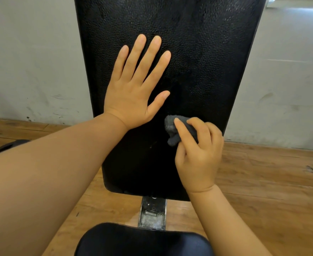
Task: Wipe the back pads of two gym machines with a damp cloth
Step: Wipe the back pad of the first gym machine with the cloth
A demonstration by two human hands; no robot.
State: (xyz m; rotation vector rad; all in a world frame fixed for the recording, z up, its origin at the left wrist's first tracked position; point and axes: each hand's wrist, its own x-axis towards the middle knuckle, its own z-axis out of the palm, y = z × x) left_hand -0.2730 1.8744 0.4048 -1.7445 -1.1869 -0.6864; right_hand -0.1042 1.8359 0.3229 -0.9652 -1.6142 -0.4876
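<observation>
While the left hand (133, 93) lies flat and open, the right hand (198, 154) has its grip bunching the cloth (172, 126), so I'd wipe the back pad (198, 52) upward in overlapping strokes.

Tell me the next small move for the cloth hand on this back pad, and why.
Probably sweep the right hand with the cloth upward along the pad's right side. The cloth is bunched in that hand low on the back pad, the left hand lies flat and open on the pad's left half, and the stretch above the cloth is uncovered.
</observation>
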